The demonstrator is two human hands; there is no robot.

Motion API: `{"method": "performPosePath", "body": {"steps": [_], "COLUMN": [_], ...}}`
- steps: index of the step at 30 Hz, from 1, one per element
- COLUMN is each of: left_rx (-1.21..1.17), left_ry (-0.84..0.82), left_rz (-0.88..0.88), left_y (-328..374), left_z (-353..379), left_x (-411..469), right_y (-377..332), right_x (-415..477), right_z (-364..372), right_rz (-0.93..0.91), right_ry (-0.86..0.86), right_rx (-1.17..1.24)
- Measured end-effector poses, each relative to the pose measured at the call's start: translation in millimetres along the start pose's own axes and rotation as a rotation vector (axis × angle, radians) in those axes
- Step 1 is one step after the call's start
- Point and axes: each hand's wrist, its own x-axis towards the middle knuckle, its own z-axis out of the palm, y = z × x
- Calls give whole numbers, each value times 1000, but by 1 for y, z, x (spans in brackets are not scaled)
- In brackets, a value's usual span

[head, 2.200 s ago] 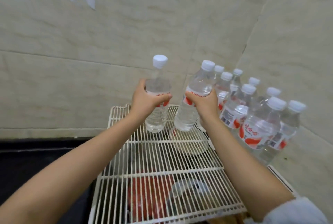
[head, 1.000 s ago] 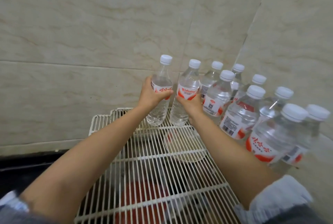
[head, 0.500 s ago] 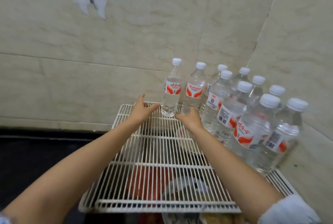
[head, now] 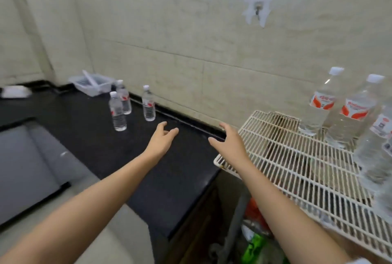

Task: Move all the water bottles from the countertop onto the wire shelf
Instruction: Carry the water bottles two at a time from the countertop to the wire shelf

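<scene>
Counter [head: 89,136]: black, running along a tiled wall.
Bottles left on the counter, three, upright, white caps, red labels: front bottle [head: 117,112]; rear bottle [head: 124,100] just behind it; right bottle [head: 148,103] near the wall.
Wire shelf [head: 286,157]: white, at the counter's right end.
Bottles on the shelf, upright at its far side: first shelf bottle [head: 320,102], second shelf bottle [head: 352,113] beside it, others cut off at the frame edge.
Left grip [head: 162,140]: open, fingers relaxed, empty, over the counter, apart from the bottles.
Right grip [head: 229,142]: open, fingers spread, empty, at the shelf's near-left corner.
Clear plastic tray [head: 92,84]: behind the rear bottle.
</scene>
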Motion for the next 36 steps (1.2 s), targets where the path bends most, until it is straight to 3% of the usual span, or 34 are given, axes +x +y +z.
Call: {"method": "performPosePath", "body": {"steps": [8, 19, 28, 36], "left_rx": [-40, -63, -107, 20], "left_ry": [307, 463, 469, 490], "left_rz": [-104, -103, -207, -205], "left_y": [-66, -146, -212, -246], "left_z": [-172, -398, -445, -501], "left_x": [-36, -86, -67, 26], "right_y": [-77, -217, -232, -223], "right_x": [-15, -54, -33, 68], "right_z": [107, 299, 370, 432], "right_rz": [-22, -46, -7, -4], "right_ry": [-169, -344, -390, -314], "right_rx": [-33, -50, -59, 26]}}
